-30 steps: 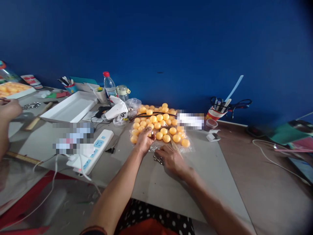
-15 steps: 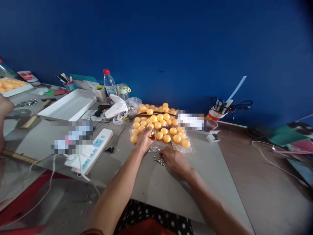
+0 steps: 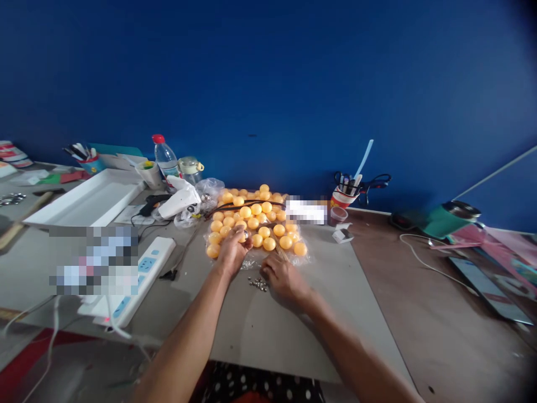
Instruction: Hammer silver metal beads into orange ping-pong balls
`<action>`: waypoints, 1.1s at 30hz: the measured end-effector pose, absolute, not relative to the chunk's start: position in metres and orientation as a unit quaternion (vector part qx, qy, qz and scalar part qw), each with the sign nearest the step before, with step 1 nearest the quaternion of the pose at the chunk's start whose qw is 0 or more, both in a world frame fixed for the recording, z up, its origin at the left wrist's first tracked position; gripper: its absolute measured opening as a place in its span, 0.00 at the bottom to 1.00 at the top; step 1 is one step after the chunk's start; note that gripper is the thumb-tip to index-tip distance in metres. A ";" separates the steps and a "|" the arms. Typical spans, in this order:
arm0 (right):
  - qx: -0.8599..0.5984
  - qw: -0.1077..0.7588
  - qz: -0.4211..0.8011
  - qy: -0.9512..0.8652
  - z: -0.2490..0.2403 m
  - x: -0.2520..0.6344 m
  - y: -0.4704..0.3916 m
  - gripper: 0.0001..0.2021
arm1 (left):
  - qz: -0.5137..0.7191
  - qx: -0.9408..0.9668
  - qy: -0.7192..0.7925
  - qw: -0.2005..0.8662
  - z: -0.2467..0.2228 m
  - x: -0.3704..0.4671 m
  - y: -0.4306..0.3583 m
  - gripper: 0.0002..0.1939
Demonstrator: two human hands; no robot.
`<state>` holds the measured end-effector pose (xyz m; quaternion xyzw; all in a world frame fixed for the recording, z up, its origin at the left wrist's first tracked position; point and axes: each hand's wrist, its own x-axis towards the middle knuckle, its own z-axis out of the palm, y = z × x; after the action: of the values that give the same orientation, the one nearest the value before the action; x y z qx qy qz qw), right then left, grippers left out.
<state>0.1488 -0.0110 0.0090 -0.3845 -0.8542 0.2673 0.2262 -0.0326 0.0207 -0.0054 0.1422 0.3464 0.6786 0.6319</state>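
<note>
My left hand (image 3: 232, 251) is closed around a small shiny metal piece (image 3: 245, 234), mostly hidden by the fingers, at the near edge of the orange balls (image 3: 269, 243). These lie in and on clear plastic. Low over the table, my right hand (image 3: 285, 277) has its fingers curled together; what they pinch, if anything, cannot be made out. Just left of its fingertips lies a loose pile of small shiny metal beads (image 3: 257, 284). A wooden handle (image 3: 280, 253) runs from among the balls down to behind the right hand.
To the left are a white power strip (image 3: 145, 274) with cords, a white tray (image 3: 90, 196), a glue gun (image 3: 153, 204) and a bottle (image 3: 165, 157). At right stand a cup of pens and scissors (image 3: 344, 196), a small clear cup (image 3: 338, 215) and a green mug (image 3: 451, 218).
The view has turned right, so the table things sit further left. Both hands keep nearly the same places by the balls and beads. The other person's hand at far left has left the view.
</note>
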 end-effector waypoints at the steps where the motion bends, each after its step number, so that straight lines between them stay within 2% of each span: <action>1: -0.390 0.253 0.291 -0.836 0.010 0.149 -0.011 0.08 | 0.680 0.144 0.344 0.632 -0.005 -0.032 0.020 0.16; 8: -0.439 0.350 0.524 -0.640 0.008 0.145 -0.005 0.04 | 0.695 0.165 0.302 0.631 0.005 -0.027 0.016 0.17; 13: -0.416 0.384 0.594 -0.572 0.011 0.144 -0.002 0.11 | 0.682 0.179 0.302 0.641 0.008 -0.026 0.012 0.17; 18: -0.384 0.397 0.672 -0.494 0.014 0.145 -0.002 0.17 | 0.667 0.191 0.318 0.647 0.011 -0.029 0.009 0.23; 23: -0.381 0.412 0.713 -0.420 0.017 0.147 0.001 0.22 | 0.667 0.192 0.307 0.651 0.012 -0.029 0.009 0.20; 33: -0.367 0.417 0.740 -0.379 0.017 0.149 0.002 0.19 | 0.655 0.182 0.302 0.669 0.008 -0.027 0.011 0.17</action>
<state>0.1486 0.0022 0.0168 -0.3672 -0.3792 0.7399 0.4171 -0.0273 0.0111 0.0076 0.1817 0.3024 0.6546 0.6686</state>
